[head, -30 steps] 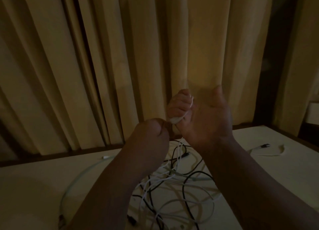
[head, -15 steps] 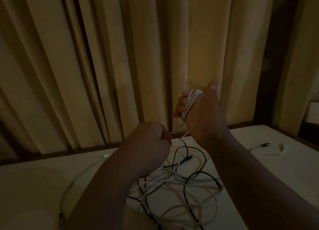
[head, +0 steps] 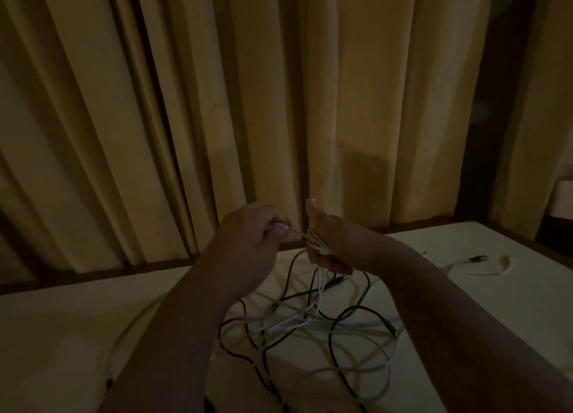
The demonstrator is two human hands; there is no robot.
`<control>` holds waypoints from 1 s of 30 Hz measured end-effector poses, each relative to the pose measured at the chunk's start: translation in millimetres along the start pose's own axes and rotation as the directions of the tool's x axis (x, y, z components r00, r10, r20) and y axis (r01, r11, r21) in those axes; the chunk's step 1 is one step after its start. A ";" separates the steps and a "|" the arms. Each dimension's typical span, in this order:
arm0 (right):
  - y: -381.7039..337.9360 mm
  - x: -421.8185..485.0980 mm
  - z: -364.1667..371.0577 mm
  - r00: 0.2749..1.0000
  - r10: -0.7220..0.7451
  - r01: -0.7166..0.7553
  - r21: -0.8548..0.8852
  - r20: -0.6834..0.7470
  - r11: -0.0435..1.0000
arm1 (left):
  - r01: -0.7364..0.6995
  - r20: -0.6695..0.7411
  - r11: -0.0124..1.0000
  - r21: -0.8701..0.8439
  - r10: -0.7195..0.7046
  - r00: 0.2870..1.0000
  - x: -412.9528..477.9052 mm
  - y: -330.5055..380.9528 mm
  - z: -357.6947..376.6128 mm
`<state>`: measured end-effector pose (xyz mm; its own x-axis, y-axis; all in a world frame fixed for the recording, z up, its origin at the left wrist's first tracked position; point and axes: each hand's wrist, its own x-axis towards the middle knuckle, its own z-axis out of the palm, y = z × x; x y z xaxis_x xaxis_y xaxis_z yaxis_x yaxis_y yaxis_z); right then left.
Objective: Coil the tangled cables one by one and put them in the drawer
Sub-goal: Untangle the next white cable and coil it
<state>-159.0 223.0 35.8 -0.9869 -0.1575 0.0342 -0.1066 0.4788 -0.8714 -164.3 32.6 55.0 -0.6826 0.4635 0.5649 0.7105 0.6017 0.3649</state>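
Left hand (head: 248, 237) pinches thin white cable (head: 320, 284) taut. Right hand (head: 331, 245) grips its wound loops, thumb up. Black-and-white cable tangle (head: 297, 322) on cream table (head: 62, 335) just below.

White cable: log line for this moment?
step: coiling | left hand: pinches white cable | right hand: holds its loops | cable pile: tangled on table

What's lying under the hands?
A tangle of black and white cables on the pale table. The forearms cover part of it, so those loops cannot be seen.
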 end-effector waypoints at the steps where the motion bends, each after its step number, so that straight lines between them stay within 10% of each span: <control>1: 0.7 -1.2 -3.4 0.996 0.008 -0.016 0.091 0.092 0.996 | -0.015 -0.021 0.999 -0.042 0.014 1.000 0.1 -1.8 -1.2; 6: -4.5 -4.8 -9.4 0.855 -0.212 -0.088 0.534 0.474 0.841 | -0.074 -0.125 0.992 -0.104 0.061 0.990 -0.9 -2.7 0.4; 12: -15.3 -9.4 -7.9 0.780 -0.424 -0.145 0.793 0.460 0.592 | -0.095 -0.163 0.971 -0.221 0.059 0.985 0.0 -2.4 18.6; 17: -15.5 -8.7 -7.0 0.738 -0.518 -0.230 0.883 0.433 0.409 | 0.108 -0.065 0.654 -0.749 -0.236 0.970 1.2 17.4 33.4; 30: -31.3 -17.5 -2.4 0.987 -0.079 -0.081 0.856 0.141 0.510 | 0.420 0.274 0.204 -0.884 -0.500 0.821 3.0 25.5 38.6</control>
<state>-138.7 212.8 63.6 -0.9485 -0.3148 0.0340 0.1292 -0.4827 -0.8662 -154.9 74.4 37.5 -0.9630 0.2579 0.0785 0.0097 -0.2576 0.9662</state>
